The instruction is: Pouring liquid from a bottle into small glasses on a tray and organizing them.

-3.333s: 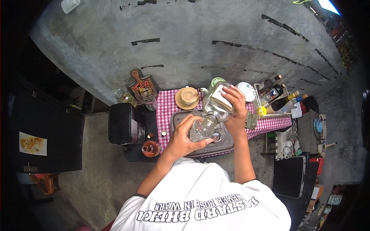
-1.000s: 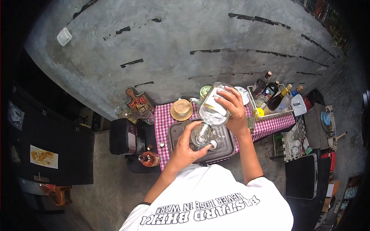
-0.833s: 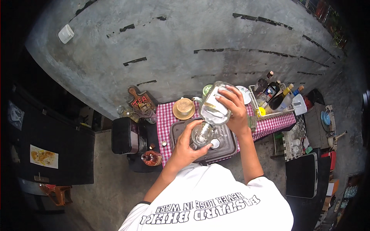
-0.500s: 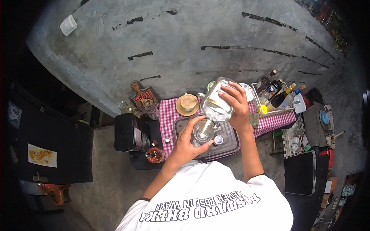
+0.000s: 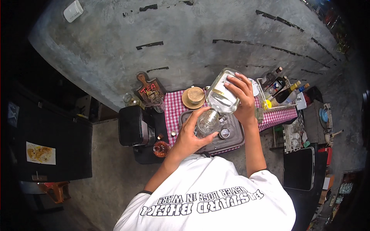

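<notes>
My right hand is wrapped round a big clear glass bottle with a pale label. The bottle is tipped neck-down, its mouth at the rim of a clear drinking glass. My left hand grips that glass between thumb and fingers, above a dark grey tray. Whether liquid is running from the bottle cannot be made out. On the tray, close beside the held glass, stands a small clear glass with something pale inside.
A checked cloth covers the table. Behind the tray is a cup on a wooden saucer. A bottle rack stands right, a black appliance left. Near the left edge sits a bottle with reddish contents.
The whole view has shifted slightly, so the table appears a little further right. Both hands keep their grips, with the bottle still tipped at the glass.
</notes>
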Available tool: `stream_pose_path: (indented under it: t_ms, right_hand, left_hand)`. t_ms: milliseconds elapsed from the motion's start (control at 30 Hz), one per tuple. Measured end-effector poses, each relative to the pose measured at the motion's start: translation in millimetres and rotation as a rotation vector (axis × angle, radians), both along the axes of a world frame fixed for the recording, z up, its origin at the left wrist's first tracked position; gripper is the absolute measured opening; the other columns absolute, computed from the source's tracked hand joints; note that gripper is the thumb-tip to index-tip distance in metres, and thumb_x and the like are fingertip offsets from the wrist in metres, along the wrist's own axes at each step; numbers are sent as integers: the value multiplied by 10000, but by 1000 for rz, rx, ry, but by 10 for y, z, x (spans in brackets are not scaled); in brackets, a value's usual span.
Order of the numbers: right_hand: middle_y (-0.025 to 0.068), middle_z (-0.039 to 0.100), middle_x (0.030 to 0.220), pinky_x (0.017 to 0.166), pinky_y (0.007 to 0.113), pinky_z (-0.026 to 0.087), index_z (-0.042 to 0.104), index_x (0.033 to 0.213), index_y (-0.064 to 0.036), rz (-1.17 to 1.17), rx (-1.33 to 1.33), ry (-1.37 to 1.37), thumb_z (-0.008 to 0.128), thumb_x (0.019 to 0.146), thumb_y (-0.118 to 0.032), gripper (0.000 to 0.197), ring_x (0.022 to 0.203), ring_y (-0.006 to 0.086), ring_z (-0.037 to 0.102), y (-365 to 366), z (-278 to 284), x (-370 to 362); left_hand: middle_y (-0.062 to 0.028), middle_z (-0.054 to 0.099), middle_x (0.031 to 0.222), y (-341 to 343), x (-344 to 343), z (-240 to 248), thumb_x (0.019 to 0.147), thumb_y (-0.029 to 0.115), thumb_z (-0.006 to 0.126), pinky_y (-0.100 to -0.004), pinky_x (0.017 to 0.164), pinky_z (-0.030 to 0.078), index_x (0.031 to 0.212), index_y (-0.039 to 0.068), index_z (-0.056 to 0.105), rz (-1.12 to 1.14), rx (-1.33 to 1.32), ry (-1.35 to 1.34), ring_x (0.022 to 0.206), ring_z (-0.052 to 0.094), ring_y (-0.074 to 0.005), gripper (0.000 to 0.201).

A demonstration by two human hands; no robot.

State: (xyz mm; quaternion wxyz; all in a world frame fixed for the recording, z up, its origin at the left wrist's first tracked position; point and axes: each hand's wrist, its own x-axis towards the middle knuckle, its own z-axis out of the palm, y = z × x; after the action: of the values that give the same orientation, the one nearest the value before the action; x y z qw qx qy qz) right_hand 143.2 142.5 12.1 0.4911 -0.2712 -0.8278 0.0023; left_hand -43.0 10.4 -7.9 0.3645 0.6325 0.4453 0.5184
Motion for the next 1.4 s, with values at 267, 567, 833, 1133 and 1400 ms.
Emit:
stream_pose_path:
  t_ms: [267, 567, 833, 1133, 1400]
  right_hand:
    - [61, 643, 1246, 1009, 440, 472, 699, 1146, -124, -27, -1, 8, 815, 619, -85, 541, 1245, 332, 520, -66, -9, -172]
    - [64, 649, 1231, 1019, 443, 460, 700, 1134, -110, -27, -28, 43, 819, 614, -95, 533, 1240, 335, 525, -111, -23, -275]
    - [92, 651, 1238, 1052, 445, 433, 695, 1144, -76, 11, -48, 60, 812, 657, -89, 501, 1258, 335, 521, -76, -43, -157]
    - [89, 650, 1236, 1048, 443, 436, 701, 1127, -86, 23, -54, 66, 811, 657, -93, 483, 1253, 333, 525, 4, -25, 121]
    - [57, 652, 1225, 998, 438, 480, 706, 1118, -122, 14, -30, 39, 809, 626, -66, 506, 1233, 337, 530, 104, -9, 348]
  left_hand:
    - [-140, 545, 1322, -13, -193, -17, 752, 145, 815, -354, 1045, 418, 1393, 37, 446, -9, 40, 10, 1225, 533, -224, 747]
    - [-158, 565, 1299, -45, -281, -3, 736, 148, 820, -355, 1022, 440, 1385, 36, 454, 18, 54, 49, 1200, 564, -237, 754]
    - [-142, 562, 1291, -36, -158, -20, 736, 98, 814, -345, 1015, 444, 1381, 24, 454, 34, 70, 52, 1189, 559, -215, 742]
    - [-118, 518, 1312, 19, 122, -49, 760, 40, 789, -332, 1034, 430, 1407, 33, 420, -7, -2, -7, 1198, 538, -194, 745]
    - [-159, 579, 1275, 101, 395, -57, 730, 109, 814, -375, 1007, 447, 1358, 29, 485, 59, 36, -29, 1174, 578, -267, 713]
